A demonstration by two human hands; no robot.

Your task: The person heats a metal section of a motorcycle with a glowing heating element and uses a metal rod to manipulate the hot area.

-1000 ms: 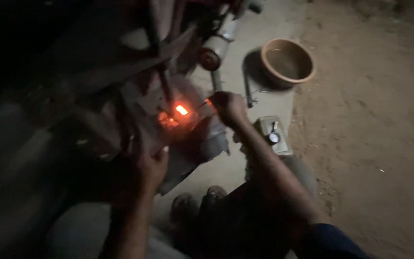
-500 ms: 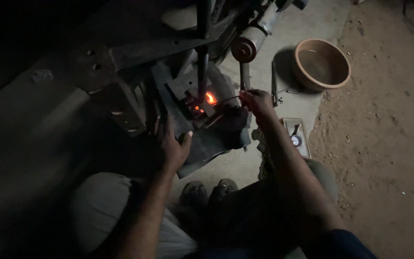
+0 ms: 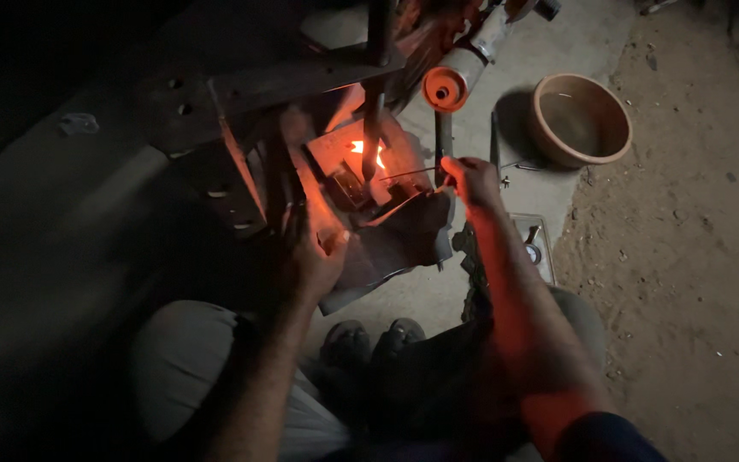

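A pale concrete slab (image 3: 575,38) is bordered by sandy dirt ground (image 3: 694,282); a round terracotta bowl (image 3: 581,118) and a small rectangular tray (image 3: 536,245) are set on the slab.

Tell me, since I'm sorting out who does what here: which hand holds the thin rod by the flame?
The right hand, pinching the thin rod toward the flame. The left hand rests on the dark metal piece instead.

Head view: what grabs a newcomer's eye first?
The orange glowing hot spot at upper centre, under a dark vertical metal bar, lights the dim scene. The right hand holds a thin rod pointing into the glow, while the left hand rests against the metal frame beside it. A round clay bowl sits on the ground at upper right.
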